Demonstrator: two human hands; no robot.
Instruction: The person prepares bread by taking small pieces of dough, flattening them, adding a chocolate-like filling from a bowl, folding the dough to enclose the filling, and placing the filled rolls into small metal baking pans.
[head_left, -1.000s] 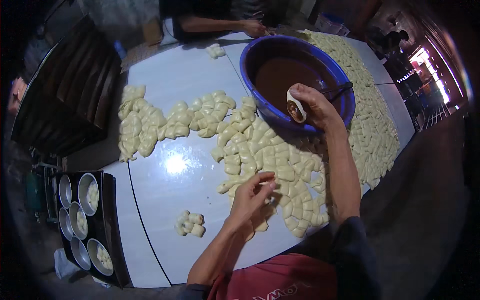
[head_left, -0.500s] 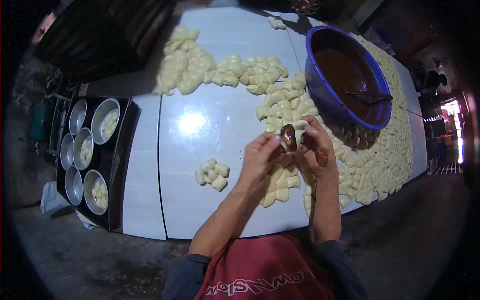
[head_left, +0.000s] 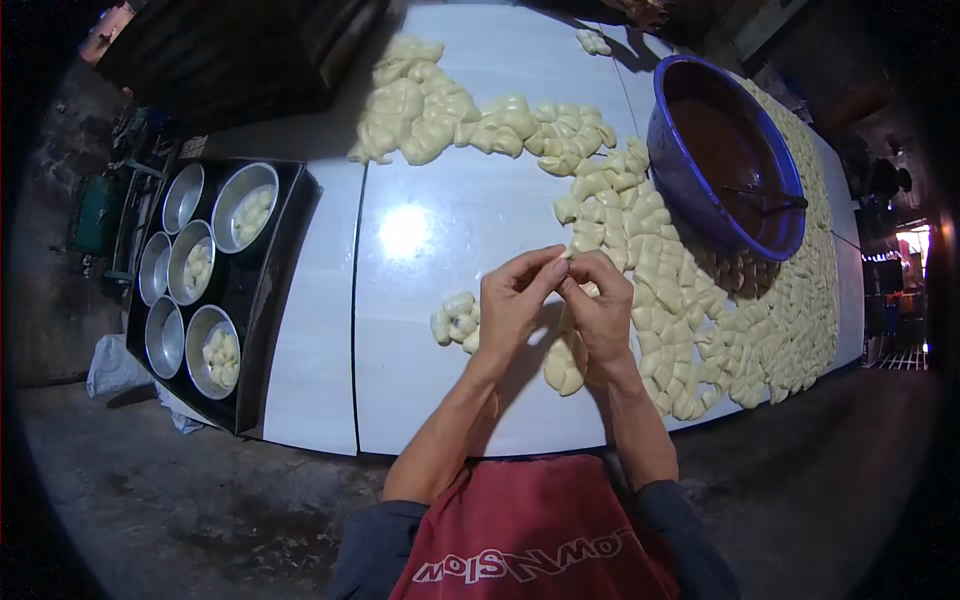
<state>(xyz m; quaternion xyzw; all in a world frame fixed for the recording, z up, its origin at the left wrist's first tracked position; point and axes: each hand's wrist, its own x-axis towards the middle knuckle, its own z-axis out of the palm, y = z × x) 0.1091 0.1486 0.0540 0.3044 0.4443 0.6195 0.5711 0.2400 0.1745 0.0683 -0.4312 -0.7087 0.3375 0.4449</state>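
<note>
My left hand (head_left: 515,305) and my right hand (head_left: 600,315) meet over the table, fingertips pinched together on a small piece of pale dough (head_left: 592,289). Most of that piece is hidden by my fingers, and no brown filling shows on it now. Just left of my left wrist lies a small cluster of rounded dough pieces (head_left: 455,318), partly covered by the hand. Many flat dough pieces (head_left: 620,215) spread beyond and to the right of my hands. A blue basin (head_left: 672,178) of brown filling (head_left: 720,135) stands at the far right, a dark utensil (head_left: 765,195) resting in it.
At the left, a black tray (head_left: 262,300) carries several round metal pans (head_left: 182,200), some with dough balls inside. Another small dough cluster (head_left: 593,42) sits at the table's far edge. The white table (head_left: 420,400) has a dark seam on its left.
My hands have closed together over the dough, which was spread with brown filling showing. The whole view has shifted, so the table things appear further right and slightly higher.
</note>
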